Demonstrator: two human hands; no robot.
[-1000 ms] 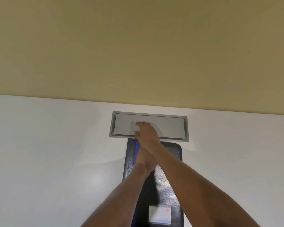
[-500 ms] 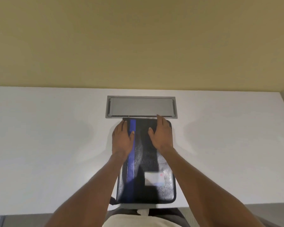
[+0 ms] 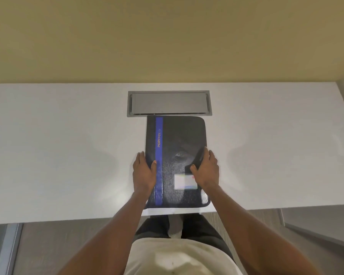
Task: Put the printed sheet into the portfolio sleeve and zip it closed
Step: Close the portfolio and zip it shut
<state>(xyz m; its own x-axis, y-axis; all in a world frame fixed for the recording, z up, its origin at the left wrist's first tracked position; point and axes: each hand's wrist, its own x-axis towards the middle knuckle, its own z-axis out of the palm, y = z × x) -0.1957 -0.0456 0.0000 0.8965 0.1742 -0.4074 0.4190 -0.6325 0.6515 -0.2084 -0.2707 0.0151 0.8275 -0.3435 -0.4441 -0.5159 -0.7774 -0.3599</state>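
White desk (image 3: pixel 58 145) lies bare on both sides of the portfolio (image 3: pixel 179 147); grey hatch (image 3: pixel 169 103) sits flush just behind it.

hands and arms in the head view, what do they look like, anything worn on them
Both forearms are bare from wrist to elbow, with no sleeves showing. The left hand and right hand are bare too: no gloves, and no rings, watch or bracelet that I can make out. Fingernails look short. The only clothing in view is a light, off-white top over dark trousers.
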